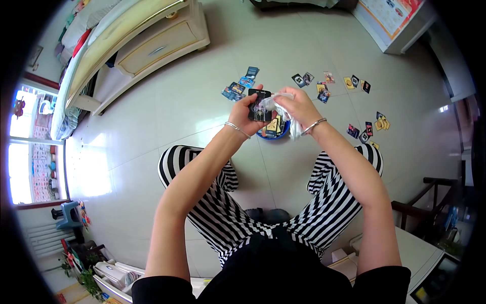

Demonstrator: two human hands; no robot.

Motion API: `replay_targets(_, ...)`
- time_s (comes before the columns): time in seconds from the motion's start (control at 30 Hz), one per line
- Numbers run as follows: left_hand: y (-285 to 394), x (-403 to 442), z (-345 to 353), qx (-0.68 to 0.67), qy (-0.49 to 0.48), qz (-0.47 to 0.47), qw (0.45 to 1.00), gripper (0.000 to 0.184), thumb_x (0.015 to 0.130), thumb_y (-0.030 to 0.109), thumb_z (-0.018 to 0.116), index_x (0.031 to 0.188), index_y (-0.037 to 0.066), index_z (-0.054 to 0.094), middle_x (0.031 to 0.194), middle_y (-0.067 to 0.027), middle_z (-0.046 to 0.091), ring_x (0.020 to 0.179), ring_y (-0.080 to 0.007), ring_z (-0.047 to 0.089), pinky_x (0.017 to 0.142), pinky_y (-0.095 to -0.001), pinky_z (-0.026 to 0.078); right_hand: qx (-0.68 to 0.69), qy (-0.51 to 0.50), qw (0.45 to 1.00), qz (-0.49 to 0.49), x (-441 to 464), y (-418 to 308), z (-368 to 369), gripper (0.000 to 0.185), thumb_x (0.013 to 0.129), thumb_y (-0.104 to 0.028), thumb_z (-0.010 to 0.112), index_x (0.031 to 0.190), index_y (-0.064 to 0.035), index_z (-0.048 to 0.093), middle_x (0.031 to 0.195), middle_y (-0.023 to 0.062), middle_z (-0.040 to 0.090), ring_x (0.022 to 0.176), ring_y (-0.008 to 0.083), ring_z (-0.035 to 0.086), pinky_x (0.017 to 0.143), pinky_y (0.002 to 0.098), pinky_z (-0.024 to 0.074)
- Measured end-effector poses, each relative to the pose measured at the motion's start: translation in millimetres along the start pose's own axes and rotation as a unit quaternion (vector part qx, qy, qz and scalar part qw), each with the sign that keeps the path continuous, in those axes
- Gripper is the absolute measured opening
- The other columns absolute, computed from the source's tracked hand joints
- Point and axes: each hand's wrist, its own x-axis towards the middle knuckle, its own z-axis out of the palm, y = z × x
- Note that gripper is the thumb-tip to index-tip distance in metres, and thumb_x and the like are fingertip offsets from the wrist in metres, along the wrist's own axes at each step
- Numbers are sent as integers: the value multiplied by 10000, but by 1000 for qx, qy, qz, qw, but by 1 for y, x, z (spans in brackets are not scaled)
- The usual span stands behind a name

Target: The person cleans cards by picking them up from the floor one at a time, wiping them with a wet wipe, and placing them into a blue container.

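Farthest left among the cards, a loose group of blue cards [234, 91] lies overlapping on the tiled floor [283, 45], near the left forearm; a sweep of that arm could skid them apart, since nothing holds them down. Next comes the left hand [244, 112], its fingers clamped on a dark card [259, 107], which is held up in front of the body with its patterned face showing. The thumb lies along the near edge, so too tight a squeeze could bend the card, and too slack a grip could let it slip. Below it, partly hidden, a blue bowl [287, 131] of cards stands on the floor between the knees; a dropped card could land there and be lost among the others, and a knock from a knee could tip it. The right hand [298, 109] has its fingers closed on a crumpled white cloth [292, 125], whose end meets the dark card's right side; hard rubbing could push the card out of the grip or crease a corner, and the hanging folds could snag the bowl. Farther right, scattered cards [323, 92] and a lower cluster [367, 131] could be scuffed by a shifting foot.
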Motion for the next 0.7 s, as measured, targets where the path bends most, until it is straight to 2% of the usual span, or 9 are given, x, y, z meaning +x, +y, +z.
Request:
replay_targets(0.1,-18,0,14,-32,-16,-14,999,325,942,360,312,1157,174,470,1063,-89,556,977,-260,538,760,-461,473,-142,23,987,-76,11,2,-6,188,792,-195,601,867,-26,562,766,70,613,659,145,591,589,296,457)
replay_targets(0.17,-28,1,28,-38,45,-25,998,368,931,418,315,1122,154,487,1068,-75,557,976,-249,541,757,-450,473,-298,119,904,-281,15,-1,-1,107,793,-145,590,869,-73,564,765,81,598,625,193,569,550,294,438)
replay_targets(0.2,-31,4,30,-38,13,-16,999,390,928,436,302,1113,146,485,1076,-79,555,1005,-246,530,798,-452,455,-344,117,880,-304,15,-4,0,116,747,-108,592,855,-94,553,801,95,576,694,273,569,590,340,450)
replay_targets(0.33,-21,2,37,-44,61,15,997,464,939,442,247,1156,117,498,1164,-107,524,1117,-267,469,954,-458,366,-424,63,834,-349,-2,2,12,155,687,-69,590,827,-96,531,792,65,540,705,280,568,578,363,455)
replay_targets(0.43,-15,10,29,-69,38,24,997,461,940,438,243,1169,129,499,1158,-100,529,1101,-263,477,958,-448,359,-432,19,835,-341,-8,5,15,149,690,-68,589,825,-97,532,801,63,539,692,276,569,568,357,454)
replay_targets(0.5,-21,6,34,-39,84,-25,995,436,929,448,277,1124,135,509,1145,-62,542,1095,-240,490,955,-449,362,-441,39,830,-339,6,2,14,156,690,-65,592,832,-90,533,795,64,535,686,280,570,558,355,450)
replay_targets(0.57,-27,7,37,-32,68,-9,997,399,927,447,290,1056,144,517,1051,-81,569,1013,-221,527,896,-426,405,-416,104,837,-340,22,-1,11,163,688,-54,588,838,-80,530,800,71,535,695,286,568,566,353,448)
replay_targets(0.63,-21,2,44,-27,85,-12,996,419,927,452,283,1085,139,512,1092,-75,558,1046,-234,516,922,-430,392,-406,109,850,-317,23,0,15,164,690,-43,582,840,-71,523,803,79,530,696,292,561,579,353,447)
replay_targets(0.7,-15,1,41,-26,100,-11,995,440,926,456,276,1115,134,508,1133,-69,547,1078,-247,506,947,-434,379,-392,41,854,-340,9,5,20,165,691,-28,572,842,-69,520,807,87,526,698,298,557,598,358,450)
